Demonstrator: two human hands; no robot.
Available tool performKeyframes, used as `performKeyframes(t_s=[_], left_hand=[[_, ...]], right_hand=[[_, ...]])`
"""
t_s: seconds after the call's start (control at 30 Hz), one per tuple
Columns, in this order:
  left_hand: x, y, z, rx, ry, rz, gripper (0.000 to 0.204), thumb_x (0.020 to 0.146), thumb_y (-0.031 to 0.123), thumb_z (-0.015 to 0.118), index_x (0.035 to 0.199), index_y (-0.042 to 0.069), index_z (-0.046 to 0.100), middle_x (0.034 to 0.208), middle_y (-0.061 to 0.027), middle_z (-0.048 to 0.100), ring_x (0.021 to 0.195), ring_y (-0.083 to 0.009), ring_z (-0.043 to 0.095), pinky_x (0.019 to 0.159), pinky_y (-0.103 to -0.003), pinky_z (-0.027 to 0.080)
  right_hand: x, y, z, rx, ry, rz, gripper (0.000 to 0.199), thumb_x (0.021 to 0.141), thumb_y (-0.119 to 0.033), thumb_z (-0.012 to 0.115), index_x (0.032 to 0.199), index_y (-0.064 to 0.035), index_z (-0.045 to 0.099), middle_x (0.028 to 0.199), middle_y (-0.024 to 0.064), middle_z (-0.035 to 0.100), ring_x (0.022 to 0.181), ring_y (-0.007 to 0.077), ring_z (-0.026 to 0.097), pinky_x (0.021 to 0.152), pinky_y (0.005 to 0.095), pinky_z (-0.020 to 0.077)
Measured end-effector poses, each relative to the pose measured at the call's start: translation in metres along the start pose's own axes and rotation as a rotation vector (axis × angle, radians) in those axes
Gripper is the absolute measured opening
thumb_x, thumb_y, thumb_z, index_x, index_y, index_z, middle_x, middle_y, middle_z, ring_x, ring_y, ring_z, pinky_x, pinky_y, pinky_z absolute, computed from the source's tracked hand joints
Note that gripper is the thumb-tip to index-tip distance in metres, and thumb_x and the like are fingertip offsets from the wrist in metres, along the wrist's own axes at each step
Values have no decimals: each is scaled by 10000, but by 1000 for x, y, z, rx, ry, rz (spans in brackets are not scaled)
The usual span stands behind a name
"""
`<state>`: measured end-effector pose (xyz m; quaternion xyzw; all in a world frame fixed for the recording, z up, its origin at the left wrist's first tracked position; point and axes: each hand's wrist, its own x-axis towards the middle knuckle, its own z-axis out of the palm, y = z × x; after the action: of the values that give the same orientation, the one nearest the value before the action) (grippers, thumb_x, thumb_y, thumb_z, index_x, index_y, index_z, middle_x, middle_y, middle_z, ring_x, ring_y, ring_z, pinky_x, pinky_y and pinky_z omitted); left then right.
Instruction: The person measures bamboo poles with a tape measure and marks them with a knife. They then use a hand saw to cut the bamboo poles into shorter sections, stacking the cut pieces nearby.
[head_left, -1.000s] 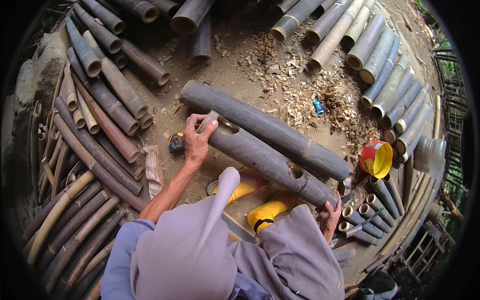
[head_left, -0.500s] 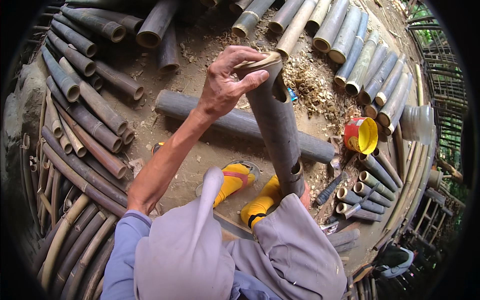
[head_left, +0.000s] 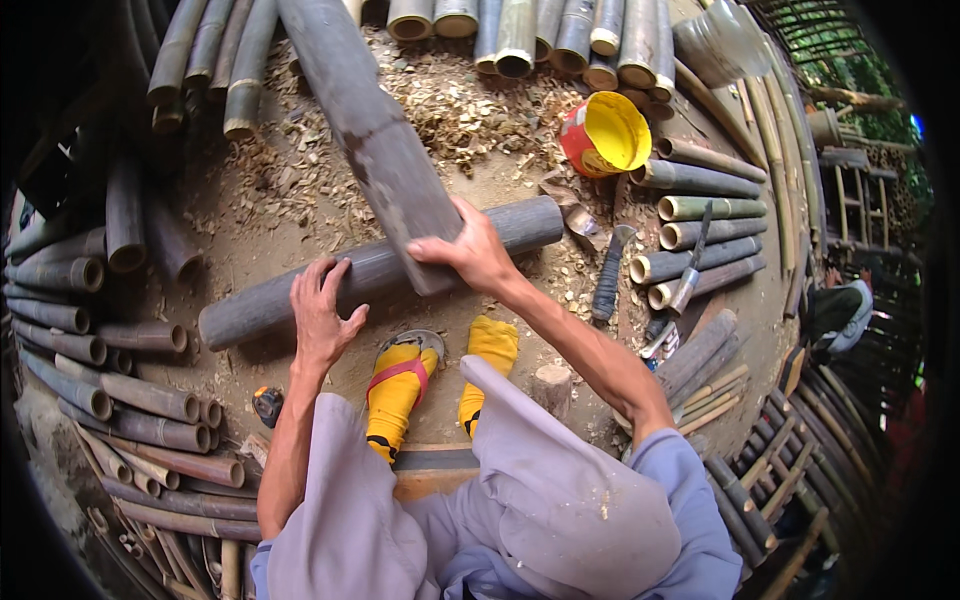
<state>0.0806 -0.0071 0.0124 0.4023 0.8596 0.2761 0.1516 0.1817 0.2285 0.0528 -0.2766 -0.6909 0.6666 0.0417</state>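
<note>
Clasped around the near end of a long, dark grey bamboo tube (head_left: 365, 135), my right hand (head_left: 475, 248) lays its thumb across the upper face, while the other fingers pass out of sight behind the right-hand edge. From that grip the tube slants away from me and to the left, its near end just below my thumb and its far end beyond the top of the view. It crosses over a second dark grey bamboo tube (head_left: 375, 272), which lies on the brown earth floor (head_left: 235, 245); I cannot tell whether the two touch. My left hand (head_left: 322, 310) is empty, fingers spread and thumb held apart, at the second tube's near side; whether the fingertips rest on it, I cannot tell. Pale wood shavings (head_left: 470, 115) litter the ground to the right of the held tube. Near the second tube's right end lies a tool with a dark wrapped handle (head_left: 607, 290), and farther off sits a round red tub with a yellow inside (head_left: 577, 142).
</note>
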Motion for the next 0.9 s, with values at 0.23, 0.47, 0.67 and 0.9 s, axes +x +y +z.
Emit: performKeyframes(t_s=[0.23,0.47,0.67,0.9], left_hand=[[29,20,33,418,-193,5,988,513,230,865,1377,172,390,1321,-77,458,1263,-270,416,1052,-521,282],[44,-14,6,231,-281,5,959,432,255,823,1321,151,478,1205,-105,595,1132,-312,548,933,-499,406],[40,-15,-32,94,-285,-28,919,443,246,775,1311,120,500,1194,-150,606,1107,-344,566,950,-433,439],[45,1,-22,53,-439,18,905,469,240,790,1312,108,488,1192,-155,599,1096,-352,567,944,-434,458]], right_hand=[[75,-43,-9,-112,196,-326,616,850,-380,643,1290,29,508,1044,207,614,906,270,631,754,376,555],[-39,77,-163,-1020,784,-128,455,752,-9,583,1202,39,545,1087,222,587,1007,319,584,848,404,496],[-67,148,-169,-965,532,72,634,723,-135,692,1285,38,455,1099,267,513,1014,401,536,895,450,459],[-65,134,-9,-722,399,13,568,734,-325,725,1127,35,529,969,300,602,830,454,637,727,465,547]])
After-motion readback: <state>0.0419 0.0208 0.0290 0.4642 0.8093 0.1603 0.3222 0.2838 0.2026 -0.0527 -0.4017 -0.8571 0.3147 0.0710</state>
